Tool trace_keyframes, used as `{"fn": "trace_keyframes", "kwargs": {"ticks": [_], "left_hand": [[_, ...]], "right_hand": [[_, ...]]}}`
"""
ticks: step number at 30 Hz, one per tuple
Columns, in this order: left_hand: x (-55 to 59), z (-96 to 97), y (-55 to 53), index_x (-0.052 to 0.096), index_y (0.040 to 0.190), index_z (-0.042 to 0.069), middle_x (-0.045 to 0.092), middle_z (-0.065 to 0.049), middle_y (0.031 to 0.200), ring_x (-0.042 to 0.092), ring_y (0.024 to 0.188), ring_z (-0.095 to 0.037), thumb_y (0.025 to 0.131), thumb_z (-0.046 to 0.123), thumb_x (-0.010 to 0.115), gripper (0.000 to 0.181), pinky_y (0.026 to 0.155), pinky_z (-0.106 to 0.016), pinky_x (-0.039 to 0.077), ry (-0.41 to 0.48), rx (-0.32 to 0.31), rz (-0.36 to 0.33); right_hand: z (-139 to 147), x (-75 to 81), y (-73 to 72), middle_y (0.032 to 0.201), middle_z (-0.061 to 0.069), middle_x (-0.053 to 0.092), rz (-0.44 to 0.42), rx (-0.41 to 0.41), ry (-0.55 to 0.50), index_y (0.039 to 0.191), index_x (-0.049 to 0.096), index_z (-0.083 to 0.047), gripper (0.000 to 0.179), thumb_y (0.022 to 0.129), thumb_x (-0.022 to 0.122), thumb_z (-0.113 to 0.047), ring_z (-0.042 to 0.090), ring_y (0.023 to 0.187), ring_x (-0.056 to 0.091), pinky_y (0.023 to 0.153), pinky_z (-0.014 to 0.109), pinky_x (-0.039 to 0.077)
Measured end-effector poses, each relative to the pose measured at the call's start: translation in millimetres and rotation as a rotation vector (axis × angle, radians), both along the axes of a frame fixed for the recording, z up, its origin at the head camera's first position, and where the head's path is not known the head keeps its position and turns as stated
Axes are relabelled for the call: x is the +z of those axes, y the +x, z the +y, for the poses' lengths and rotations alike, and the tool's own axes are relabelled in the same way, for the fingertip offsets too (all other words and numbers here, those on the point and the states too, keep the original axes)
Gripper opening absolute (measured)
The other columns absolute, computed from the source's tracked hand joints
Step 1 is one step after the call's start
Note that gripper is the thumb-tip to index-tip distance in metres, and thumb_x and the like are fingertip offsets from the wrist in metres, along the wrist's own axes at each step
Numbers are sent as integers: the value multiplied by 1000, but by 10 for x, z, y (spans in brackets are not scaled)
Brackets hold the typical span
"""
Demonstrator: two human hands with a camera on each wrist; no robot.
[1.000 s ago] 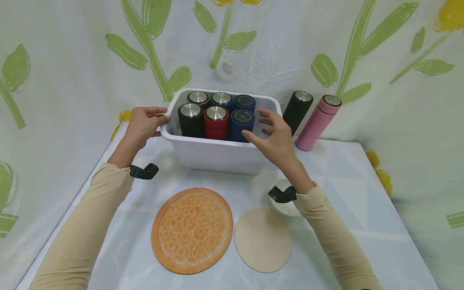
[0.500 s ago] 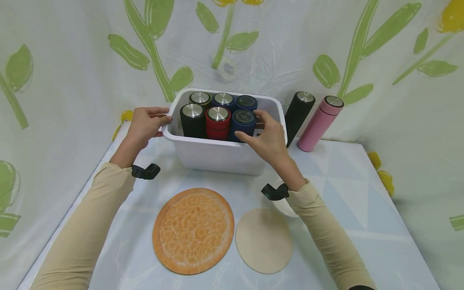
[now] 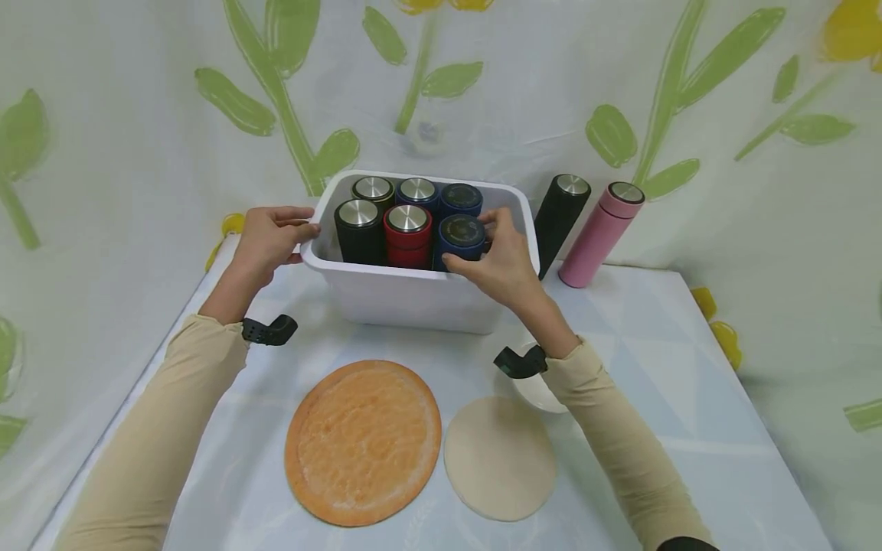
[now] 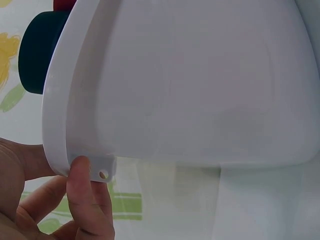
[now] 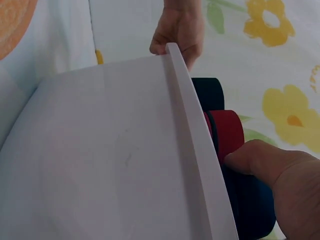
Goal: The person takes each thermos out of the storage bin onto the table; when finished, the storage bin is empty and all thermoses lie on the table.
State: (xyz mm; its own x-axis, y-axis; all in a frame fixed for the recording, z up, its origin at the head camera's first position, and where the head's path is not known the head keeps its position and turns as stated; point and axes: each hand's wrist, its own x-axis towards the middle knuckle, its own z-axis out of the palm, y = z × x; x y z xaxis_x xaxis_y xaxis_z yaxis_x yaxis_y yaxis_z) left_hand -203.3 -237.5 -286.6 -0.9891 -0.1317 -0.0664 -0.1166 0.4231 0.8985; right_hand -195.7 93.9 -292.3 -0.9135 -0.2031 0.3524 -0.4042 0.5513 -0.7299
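A white plastic bin (image 3: 413, 298) holds several thermos flasks upright in two rows. My left hand (image 3: 265, 241) grips the bin's left end; in the left wrist view its thumb (image 4: 82, 182) presses on a tab under the rim. At the front right of the bin stands a dark blue thermos flask (image 3: 462, 232), its body mostly hidden by the bin wall. My right hand (image 3: 508, 260) grips that flask near the top, thumb in front and fingers behind. In the right wrist view the thumb (image 5: 260, 157) lies across the blue flask (image 5: 256, 210), beside a red flask (image 5: 229, 130).
Right of the bin stand a black flask (image 3: 561, 218) and a pink flask (image 3: 599, 237). Nearer me lie a round, bread-patterned mat (image 3: 363, 444) and a plain beige disc (image 3: 500, 459). A white bowl (image 3: 537, 390) sits partly under my right wrist. A flowered curtain (image 3: 510, 92) hangs behind.
My right hand has moved left from the bin's right side and closed round the front blue flask. The left hand has stayed on the bin's rim.
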Motion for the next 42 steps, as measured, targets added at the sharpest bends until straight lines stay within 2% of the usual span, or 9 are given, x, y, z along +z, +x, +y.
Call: {"fn": "trace_keyframes", "kwargs": {"ticks": [3, 6, 15, 21, 24, 26, 31, 37, 42], "left_hand": [[20, -108, 90, 52, 145, 4, 56, -21, 138, 57, 116, -32, 101, 19, 60, 48, 68, -18, 55, -10, 10, 1], [46, -142, 139, 50, 146, 3, 54, -22, 140, 56, 117, -33, 101, 18, 60, 49, 68, -17, 55, -6, 19, -6], [40, -75, 100, 51, 145, 3, 55, -22, 139, 57, 119, -34, 101, 18, 60, 48, 69, -19, 55, -5, 8, -8], [22, -47, 89, 51, 145, 4, 56, -22, 138, 57, 118, -34, 101, 18, 60, 47, 68, -19, 55, -2, 2, -16], [22, -33, 79, 52, 145, 3, 56, -22, 138, 57, 118, -33, 101, 18, 60, 47, 69, -20, 56, 0, -5, -11], [26, -20, 71, 52, 145, 3, 56, -22, 138, 57, 118, -33, 101, 17, 60, 47, 69, -20, 56, 3, -8, -7], [27, 14, 43, 52, 144, 3, 57, -22, 137, 57, 117, -33, 101, 17, 60, 46, 68, -20, 56, 2, -9, -6], [11, 29, 13, 52, 145, 4, 57, -21, 137, 58, 117, -33, 101, 17, 60, 46, 68, -19, 55, 3, -17, -5], [10, 40, -6, 52, 145, 4, 57, -21, 138, 58, 118, -33, 101, 17, 60, 47, 68, -19, 55, 8, -20, -3]], "right_hand": [[-96, -6, -22, 113, 14, 65, 1, 49, 40, 132, 47, -1, 71, 77, 87, -24, 23, 96, 65, 81, 36, 57], [-142, 1, -32, 116, 13, 65, 23, 53, 81, 132, 51, -1, 72, 76, 88, -25, 24, 100, 65, 86, 36, 56], [-71, 7, 0, 111, 12, 65, 22, 47, 72, 127, 48, -2, 69, 76, 88, -24, 22, 94, 64, 79, 34, 56], [9, 24, 56, 106, 11, 68, 80, 32, 27, 126, 49, -1, 65, 77, 87, -21, 20, 86, 62, 70, 32, 52], [64, 77, 82, 104, 11, 70, 133, 9, 3, 123, 52, 0, 62, 76, 87, -20, 19, 85, 63, 71, 34, 52], [105, 122, 100, 103, 10, 72, 159, -2, -15, 123, 52, 0, 62, 76, 88, -19, 18, 89, 65, 76, 35, 54], [207, 255, 158, 104, 9, 72, 179, -13, -49, 125, 52, 0, 64, 75, 88, -18, 17, 94, 69, 85, 33, 56], [309, 390, 199, 102, 9, 72, 237, -21, -77, 123, 53, 3, 63, 74, 88, -16, 17, 91, 69, 88, 34, 55], [390, 513, 252, 97, 4, 71, 287, -36, -61, 122, 55, 0, 61, 74, 88, -16, 13, 73, 61, 69, 22, 50]]}}
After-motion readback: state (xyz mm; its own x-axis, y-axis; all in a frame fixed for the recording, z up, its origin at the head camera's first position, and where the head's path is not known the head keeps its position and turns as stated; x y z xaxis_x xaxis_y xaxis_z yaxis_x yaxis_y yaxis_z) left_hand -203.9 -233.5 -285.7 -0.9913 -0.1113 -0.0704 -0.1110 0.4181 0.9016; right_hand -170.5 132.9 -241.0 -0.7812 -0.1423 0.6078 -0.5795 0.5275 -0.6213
